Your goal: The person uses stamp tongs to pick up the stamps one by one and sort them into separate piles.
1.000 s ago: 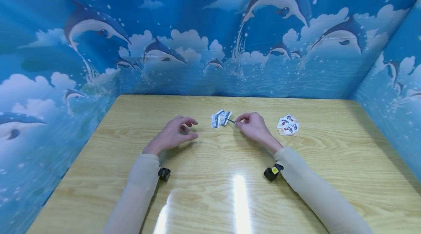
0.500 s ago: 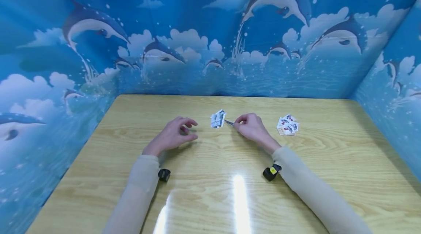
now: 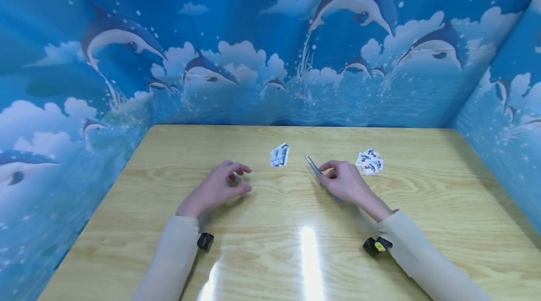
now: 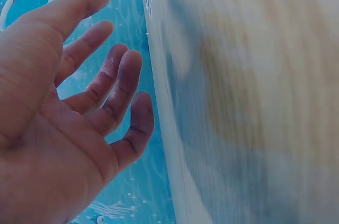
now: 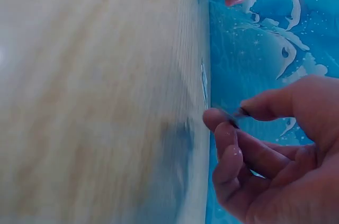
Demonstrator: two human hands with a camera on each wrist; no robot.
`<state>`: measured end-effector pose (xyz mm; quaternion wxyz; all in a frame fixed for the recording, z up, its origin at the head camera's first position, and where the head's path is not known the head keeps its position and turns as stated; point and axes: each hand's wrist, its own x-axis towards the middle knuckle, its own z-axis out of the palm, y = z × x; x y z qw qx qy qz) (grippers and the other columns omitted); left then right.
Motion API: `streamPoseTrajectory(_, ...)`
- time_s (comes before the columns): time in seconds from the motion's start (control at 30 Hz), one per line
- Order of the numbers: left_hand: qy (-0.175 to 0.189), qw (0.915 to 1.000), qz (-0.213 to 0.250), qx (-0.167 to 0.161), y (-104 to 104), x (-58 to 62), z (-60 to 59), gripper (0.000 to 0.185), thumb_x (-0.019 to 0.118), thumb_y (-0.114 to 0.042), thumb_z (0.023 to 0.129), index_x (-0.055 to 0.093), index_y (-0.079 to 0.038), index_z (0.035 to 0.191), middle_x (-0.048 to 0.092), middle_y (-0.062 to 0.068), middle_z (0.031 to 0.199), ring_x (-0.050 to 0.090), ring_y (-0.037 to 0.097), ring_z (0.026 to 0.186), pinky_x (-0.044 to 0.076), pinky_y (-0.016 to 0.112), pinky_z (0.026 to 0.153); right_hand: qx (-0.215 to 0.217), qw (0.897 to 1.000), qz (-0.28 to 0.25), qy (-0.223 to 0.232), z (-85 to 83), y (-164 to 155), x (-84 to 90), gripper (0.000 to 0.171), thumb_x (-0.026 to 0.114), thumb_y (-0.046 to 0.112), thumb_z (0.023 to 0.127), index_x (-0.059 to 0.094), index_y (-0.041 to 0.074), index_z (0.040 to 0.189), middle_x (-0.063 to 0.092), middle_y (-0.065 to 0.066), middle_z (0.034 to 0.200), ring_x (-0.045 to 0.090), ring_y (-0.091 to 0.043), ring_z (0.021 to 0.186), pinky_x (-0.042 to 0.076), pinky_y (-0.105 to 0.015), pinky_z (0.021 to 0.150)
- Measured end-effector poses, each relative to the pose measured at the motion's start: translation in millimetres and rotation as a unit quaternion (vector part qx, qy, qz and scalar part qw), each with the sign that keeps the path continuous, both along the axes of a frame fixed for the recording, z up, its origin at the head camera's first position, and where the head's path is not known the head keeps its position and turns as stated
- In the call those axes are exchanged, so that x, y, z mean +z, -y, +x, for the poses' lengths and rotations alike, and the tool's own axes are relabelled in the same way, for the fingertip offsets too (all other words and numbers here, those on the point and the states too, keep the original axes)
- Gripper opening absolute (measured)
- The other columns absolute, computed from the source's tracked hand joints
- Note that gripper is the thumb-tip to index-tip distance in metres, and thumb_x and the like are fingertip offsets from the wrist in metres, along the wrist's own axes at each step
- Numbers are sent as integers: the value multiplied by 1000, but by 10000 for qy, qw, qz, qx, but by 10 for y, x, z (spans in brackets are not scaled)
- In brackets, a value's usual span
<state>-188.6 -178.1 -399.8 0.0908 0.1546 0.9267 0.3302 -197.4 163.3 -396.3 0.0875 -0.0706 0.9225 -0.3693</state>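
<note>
The wooden table (image 3: 270, 254) spreads out under my arms, hemmed on three sides by a blue backdrop (image 3: 236, 33) printed with dolphins and clouds. A bright strip of light glares off the tabletop between my sleeves.

My left hand (image 3: 220, 186) rests on the table left of centre, fingers loosely curled with nothing in them; in the left wrist view they fan out relaxed in the air, palm up to the camera. My right hand (image 3: 348, 182) sits right of centre, thumb and forefinger pinched on a playing card (image 3: 313, 165) that I see nearly edge-on, its free end pointing up and away toward the middle of the table. In the right wrist view the pinch shows plainly, the other fingers curled beneath, though the card is only a thin dark sliver there.

Beyond the card and a little left of it lies a small pile of cards (image 3: 280, 155), apart from both hands. A second, fanned spread of cards (image 3: 369, 162) lies just beyond my right hand, on its right.
</note>
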Motion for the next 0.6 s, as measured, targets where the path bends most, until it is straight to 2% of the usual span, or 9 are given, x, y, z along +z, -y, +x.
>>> streamPoseTrajectory(0.27, -63, 9999, 68, -109, -90, 23, 176, 47, 78, -33, 91, 64, -19, 133, 61, 6, 122, 63, 22, 109, 55, 45, 95, 99, 9988, 392, 275, 269, -126, 51, 29, 70, 23, 91, 72, 2, 111, 76, -7, 91, 67, -14, 73, 53, -30, 64)
streamPoseTrajectory(0.47, -184, 9997, 21, -158, -135, 18, 246, 46, 78, -33, 90, 64, -20, 132, 61, 5, 121, 64, 21, 109, 55, 44, 95, 263, 9976, 448, 468, 425, -156, 65, 13, 69, 18, 88, 72, 7, 95, 71, -1, 73, 63, -13, 56, 49, -30, 56)
streamPoseTrajectory(0.6, -224, 9996, 42, -193, -166, 14, 292, 45, 79, -31, 90, 65, -20, 131, 62, 5, 121, 64, 22, 109, 55, 45, 95, 296, 9971, 478, 517, 487, -151, 47, 9, 68, 16, 86, 71, 9, 90, 67, 2, 64, 61, -13, 50, 49, -30, 54)
